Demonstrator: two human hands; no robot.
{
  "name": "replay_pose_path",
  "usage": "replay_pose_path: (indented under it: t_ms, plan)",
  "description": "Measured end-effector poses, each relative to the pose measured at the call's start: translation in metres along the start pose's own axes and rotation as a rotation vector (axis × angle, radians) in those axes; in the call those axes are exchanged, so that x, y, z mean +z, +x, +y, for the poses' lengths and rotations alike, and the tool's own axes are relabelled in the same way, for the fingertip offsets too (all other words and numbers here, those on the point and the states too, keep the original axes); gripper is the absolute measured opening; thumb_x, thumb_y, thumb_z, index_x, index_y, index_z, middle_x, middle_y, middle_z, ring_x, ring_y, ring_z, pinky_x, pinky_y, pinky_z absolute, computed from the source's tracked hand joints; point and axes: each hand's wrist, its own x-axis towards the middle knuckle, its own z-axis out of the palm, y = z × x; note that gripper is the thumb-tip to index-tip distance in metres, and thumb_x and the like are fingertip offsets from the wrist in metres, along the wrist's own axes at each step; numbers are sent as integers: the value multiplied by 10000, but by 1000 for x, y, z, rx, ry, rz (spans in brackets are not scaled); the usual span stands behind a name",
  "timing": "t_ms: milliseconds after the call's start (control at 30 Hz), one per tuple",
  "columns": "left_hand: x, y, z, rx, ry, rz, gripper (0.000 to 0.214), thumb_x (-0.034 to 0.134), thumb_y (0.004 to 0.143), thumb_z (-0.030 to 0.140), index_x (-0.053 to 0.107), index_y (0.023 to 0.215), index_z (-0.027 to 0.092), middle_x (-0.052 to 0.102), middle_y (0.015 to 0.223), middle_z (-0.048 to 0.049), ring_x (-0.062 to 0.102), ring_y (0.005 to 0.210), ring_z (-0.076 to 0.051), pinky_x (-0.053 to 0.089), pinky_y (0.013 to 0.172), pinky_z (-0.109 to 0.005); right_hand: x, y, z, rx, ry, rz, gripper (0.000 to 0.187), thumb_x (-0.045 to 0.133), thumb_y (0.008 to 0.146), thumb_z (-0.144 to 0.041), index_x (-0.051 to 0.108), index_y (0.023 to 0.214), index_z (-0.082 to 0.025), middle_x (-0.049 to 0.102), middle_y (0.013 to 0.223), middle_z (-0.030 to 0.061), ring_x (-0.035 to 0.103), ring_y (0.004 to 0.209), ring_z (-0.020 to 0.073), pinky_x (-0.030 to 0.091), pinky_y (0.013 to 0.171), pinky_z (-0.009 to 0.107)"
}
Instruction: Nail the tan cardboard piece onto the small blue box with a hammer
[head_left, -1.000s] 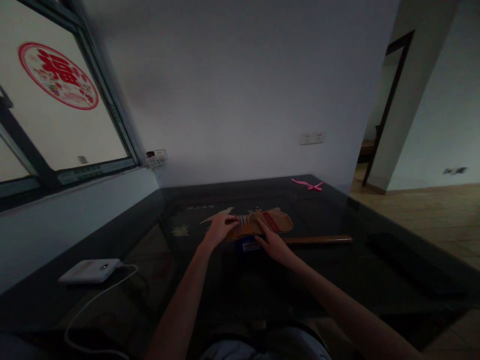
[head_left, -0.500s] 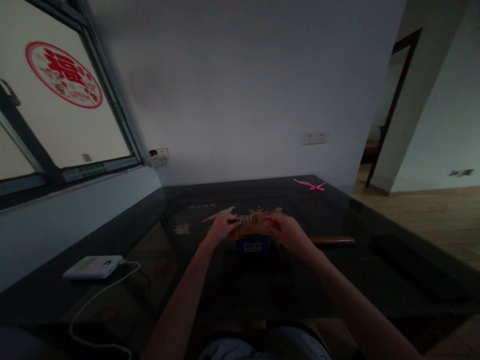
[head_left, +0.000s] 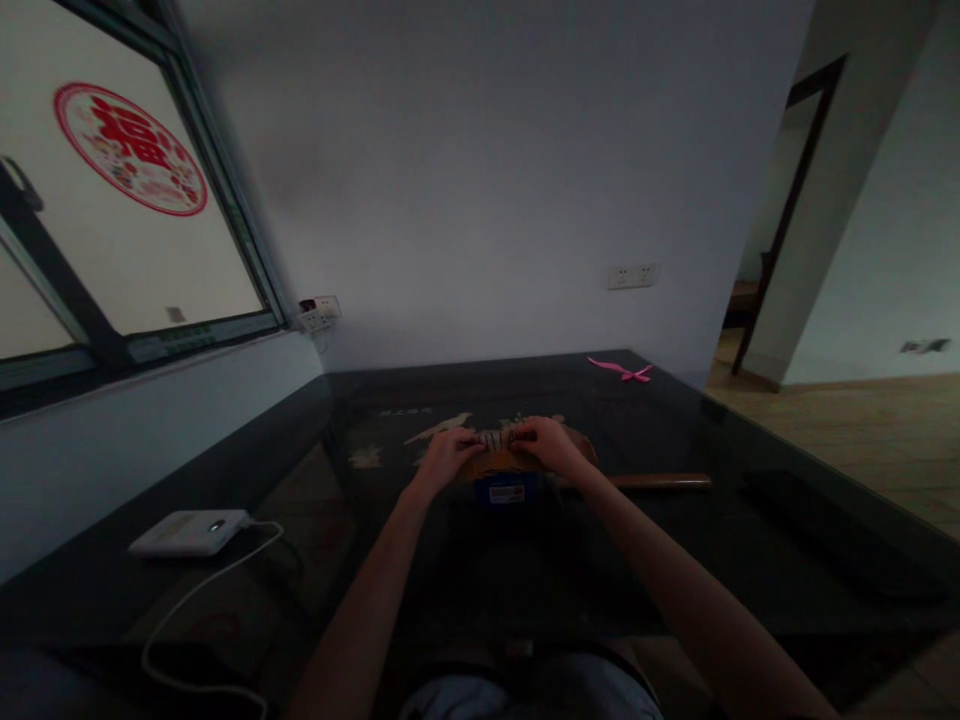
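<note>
A sheet of brown-orange paper with dark printing [head_left: 499, 462] lies across a small blue box [head_left: 507, 492], whose front carries a white label. At the paper's left part my left hand [head_left: 448, 458] is closed, fingers and thumb pinching its edge. My right hand [head_left: 549, 446] grips the same paper on the right, fingertips close to the printed strip. Some of the paper shows beyond my right hand. Whether the paper is fixed to the box is too dark to tell.
A long brown handle-like piece [head_left: 652, 482] lies right of the box. Far right is a dark flat slab [head_left: 832, 535]; a pink ribbon [head_left: 622, 370] lies at the back. On the left, a white power bank [head_left: 191, 533] trails a white cable [head_left: 202, 580]. The dark table [head_left: 435, 380] meets the wall.
My right hand has slid left along the paper, closer to my left hand, uncovering more paper on its right. My left hand has hardly moved.
</note>
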Motion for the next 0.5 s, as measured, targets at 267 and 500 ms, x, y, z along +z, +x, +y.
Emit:
replay_pose_path:
  t_ms: [267, 500]
  plan:
    - [-2, 2, 6, 21, 75, -13, 157, 641, 738, 344, 702, 648, 230, 644, 660, -27, 606, 687, -211, 451, 731, -309, 0, 3, -3, 68, 111, 122, 183, 605, 760, -287, 715, 710, -150, 692, 675, 44, 601, 620, 166, 412, 570, 250]
    - [-5, 1, 8, -93, -87, 15, 126, 689, 678, 341, 683, 612, 234, 653, 632, -21, 619, 733, -228, 457, 711, -292, 14, 7, 6, 101, 175, 196, 224, 550, 787, -321, 622, 651, -157, 646, 632, 22, 575, 602, 148, 409, 545, 235]
